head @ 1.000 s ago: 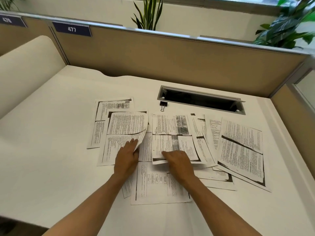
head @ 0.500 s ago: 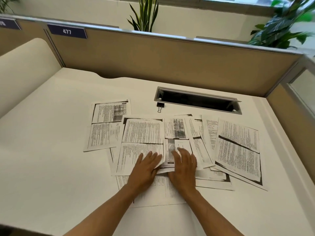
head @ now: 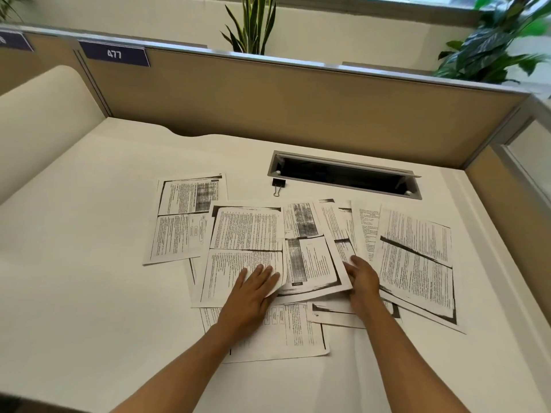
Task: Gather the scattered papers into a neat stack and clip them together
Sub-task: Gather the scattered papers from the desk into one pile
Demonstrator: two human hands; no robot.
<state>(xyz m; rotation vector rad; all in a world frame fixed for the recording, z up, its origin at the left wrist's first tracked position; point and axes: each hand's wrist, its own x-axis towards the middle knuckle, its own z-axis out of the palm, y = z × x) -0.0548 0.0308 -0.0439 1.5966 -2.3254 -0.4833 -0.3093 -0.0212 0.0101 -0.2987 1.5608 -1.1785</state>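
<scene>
I find the desk (head: 74, 248) open to my left and near edge. Overlapping papers (head: 414, 257) cover the centre and right; a binder clip (head: 278, 186) sits just beyond them, beside the cable slot (head: 346, 175). The partition (head: 298, 105) closes the far side.

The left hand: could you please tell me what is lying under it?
The left hand lies flat on a printed sheet, itself overlapping other papers. How many sheets lie beneath is hidden.

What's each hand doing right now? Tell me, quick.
Left hand: open, flat on a printed sheet.
Right hand: fingers curled at the edge of the middle sheet; a firm grip cannot be told.
</scene>
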